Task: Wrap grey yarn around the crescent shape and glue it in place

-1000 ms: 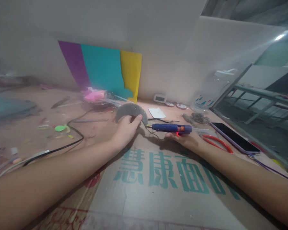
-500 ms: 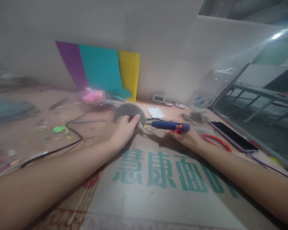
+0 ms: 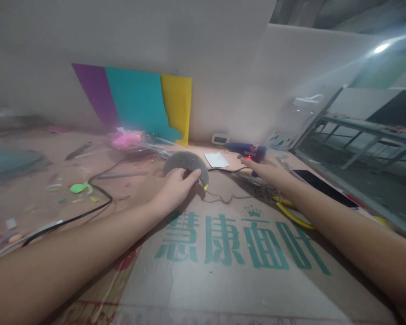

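Observation:
My left hand [image 3: 174, 189] is closed on a grey, rounded piece with a ribbed, cord-like surface [image 3: 186, 161], thumb on its near side. A bit of yellow shows at the lower right edge of this piece. Thin grey-brown twine [image 3: 219, 198] runs from there to a loose tangle [image 3: 265, 192] below my right wrist. Towards the back of the table, my right hand [image 3: 262, 169] grips a blue hot glue gun [image 3: 245, 149]. Its nozzle points left and a small red light glows on it. The fingers of that hand are partly hidden.
A white paper piece [image 3: 216, 160] and small white digital device [image 3: 220, 138] lie behind. At right are a phone [image 3: 325, 188], a yellow curved handle [image 3: 294, 216] and a clear bottle [image 3: 291, 126]. A black cable [image 3: 101, 192] and scraps lie left; coloured sheets [image 3: 135, 99] lean on the wall.
My right hand has carried the glue gun away from the grey piece, towards the back of the table. The twine tangle now lies nearer, below the wrist. My left hand keeps its hold.

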`<state>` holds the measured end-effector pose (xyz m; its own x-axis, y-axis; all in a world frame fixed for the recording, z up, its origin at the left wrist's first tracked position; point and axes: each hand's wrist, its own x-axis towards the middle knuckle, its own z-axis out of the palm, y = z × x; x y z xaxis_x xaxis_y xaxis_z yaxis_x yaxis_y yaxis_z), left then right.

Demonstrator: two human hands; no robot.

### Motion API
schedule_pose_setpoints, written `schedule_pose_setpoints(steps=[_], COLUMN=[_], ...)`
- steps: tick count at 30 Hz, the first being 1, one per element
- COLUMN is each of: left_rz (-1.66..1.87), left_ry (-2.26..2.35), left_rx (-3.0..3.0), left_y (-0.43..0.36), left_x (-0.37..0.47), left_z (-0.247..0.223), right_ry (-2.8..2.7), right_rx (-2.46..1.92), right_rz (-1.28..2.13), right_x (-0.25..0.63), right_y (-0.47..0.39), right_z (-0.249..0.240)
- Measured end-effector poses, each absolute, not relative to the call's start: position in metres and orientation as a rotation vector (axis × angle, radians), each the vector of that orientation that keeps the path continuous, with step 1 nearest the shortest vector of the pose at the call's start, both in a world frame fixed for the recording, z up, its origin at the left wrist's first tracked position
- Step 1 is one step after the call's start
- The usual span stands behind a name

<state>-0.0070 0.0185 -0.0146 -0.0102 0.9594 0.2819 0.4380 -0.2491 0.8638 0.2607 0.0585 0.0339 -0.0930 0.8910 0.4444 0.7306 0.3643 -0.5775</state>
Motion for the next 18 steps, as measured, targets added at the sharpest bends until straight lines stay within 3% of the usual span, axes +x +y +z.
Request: schedule_pose_setpoints(steps=[5, 18], left_rz=[1.050, 0.993], left_ry=[1.505, 1.507], left_rx=[1.851, 1.848], left_y=[0.015, 0.013], left_x=[-0.004, -0.003], left_z=[-0.011, -0.010], right_ry=[-1.741, -1.893], right_rx=[-1.693, -1.481], right_rz=[0.254, 0.230], right_x=[0.288, 0.302], right_y=[0.090, 0.117], right_z=[0.020, -0.006])
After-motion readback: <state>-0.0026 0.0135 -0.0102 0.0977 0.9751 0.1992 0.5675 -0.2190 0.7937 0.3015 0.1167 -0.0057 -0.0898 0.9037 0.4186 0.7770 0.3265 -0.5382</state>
